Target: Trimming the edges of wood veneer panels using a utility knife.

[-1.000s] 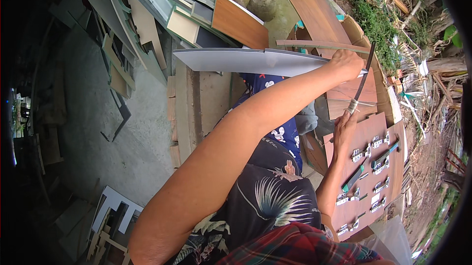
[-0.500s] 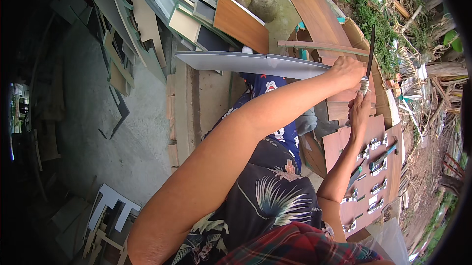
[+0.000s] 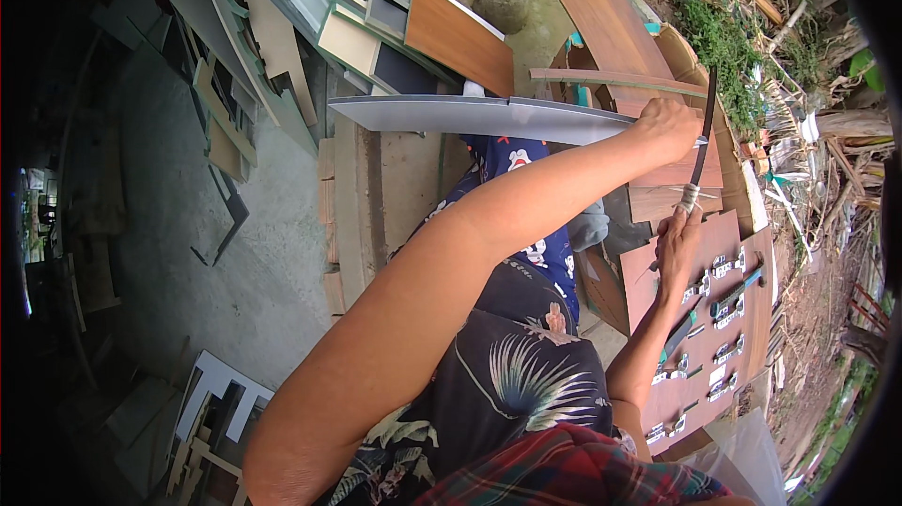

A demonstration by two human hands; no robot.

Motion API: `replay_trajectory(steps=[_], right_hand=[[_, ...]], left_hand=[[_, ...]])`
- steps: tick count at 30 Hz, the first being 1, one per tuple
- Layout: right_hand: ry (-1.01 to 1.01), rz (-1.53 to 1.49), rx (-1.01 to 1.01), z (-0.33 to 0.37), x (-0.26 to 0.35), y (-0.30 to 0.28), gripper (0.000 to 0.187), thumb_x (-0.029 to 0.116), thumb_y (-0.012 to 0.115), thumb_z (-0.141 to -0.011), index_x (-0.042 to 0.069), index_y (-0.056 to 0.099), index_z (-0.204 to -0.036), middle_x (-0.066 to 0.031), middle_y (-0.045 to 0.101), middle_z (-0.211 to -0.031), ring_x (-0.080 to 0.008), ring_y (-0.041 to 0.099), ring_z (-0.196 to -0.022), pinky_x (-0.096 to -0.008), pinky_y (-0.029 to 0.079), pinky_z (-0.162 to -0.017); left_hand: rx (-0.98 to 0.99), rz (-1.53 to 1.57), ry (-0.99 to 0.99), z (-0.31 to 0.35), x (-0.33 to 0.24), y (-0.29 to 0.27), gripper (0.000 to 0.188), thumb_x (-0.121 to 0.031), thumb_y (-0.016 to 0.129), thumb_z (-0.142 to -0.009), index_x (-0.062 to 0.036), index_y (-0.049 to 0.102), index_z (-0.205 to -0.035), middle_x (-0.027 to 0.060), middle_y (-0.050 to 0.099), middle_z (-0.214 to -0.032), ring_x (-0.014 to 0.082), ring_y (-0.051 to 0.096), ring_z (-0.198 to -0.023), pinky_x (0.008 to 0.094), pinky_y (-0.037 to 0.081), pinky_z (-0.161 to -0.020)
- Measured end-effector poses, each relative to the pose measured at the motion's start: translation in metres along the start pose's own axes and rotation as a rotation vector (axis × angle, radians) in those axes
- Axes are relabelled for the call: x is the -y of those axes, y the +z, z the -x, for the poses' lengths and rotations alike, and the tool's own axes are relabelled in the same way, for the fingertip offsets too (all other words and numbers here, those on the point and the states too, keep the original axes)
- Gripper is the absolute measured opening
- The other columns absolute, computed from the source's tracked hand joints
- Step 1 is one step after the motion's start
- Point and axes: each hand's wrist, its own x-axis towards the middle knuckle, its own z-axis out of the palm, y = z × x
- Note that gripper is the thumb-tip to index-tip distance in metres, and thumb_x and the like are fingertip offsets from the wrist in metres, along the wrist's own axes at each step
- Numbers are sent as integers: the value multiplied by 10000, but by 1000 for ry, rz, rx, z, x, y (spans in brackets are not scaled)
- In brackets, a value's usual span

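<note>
- Steadiness of the long grey panel (image 3: 470, 116), lying across the upper middle of the frame, matters most, I judge; the slim black tool (image 3: 711, 102), perhaps a file, should meet its right end evenly, away from my knuckles.
- My left hand (image 3: 669, 128) is closed around that end, at upper right; its fingertips I cannot see.
- My right hand (image 3: 678, 238), below it, grasps the tool's wrapped handle (image 3: 691, 198) firmly.

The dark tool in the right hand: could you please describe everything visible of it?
The dark tool has a long, narrow blade that looks metallic and a pale-wrapped handle. The right hand grips the handle; the blade points toward the picture's top, past the grey panel. Contact is unclear.
</note>
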Motion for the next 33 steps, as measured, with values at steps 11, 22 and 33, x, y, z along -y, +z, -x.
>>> replay_trajectory(steps=[11,22,33], right_hand=[[-122,-70,-65,-24,11,24,182,182,415,-1043,16,490,-1054,-40,511,-622,-123,488,-508,-301,391,-469],[-46,-22,-34,6,-11,9,188,193,412,-1054,24,492,-1076,-29,500,-631,-104,480,-517,-282,394,-464],[-67,-61,-59,16,-8,33,234,168,405,-1051,19,510,-1196,-30,473,-657,-114,465,-553,-288,396,-519]], left_hand=[[46,-12,-19,-2,3,-6,129,-112,658,-751,-39,752,-801,205,714,-783,339,724,-805,442,563,-710],[37,-60,4,2,-7,-6,137,-118,656,-765,-28,753,-801,202,717,-792,335,725,-788,428,570,-688],[74,-17,-28,0,2,-7,153,-123,649,-771,-19,752,-816,211,718,-818,346,720,-821,442,560,-727]])
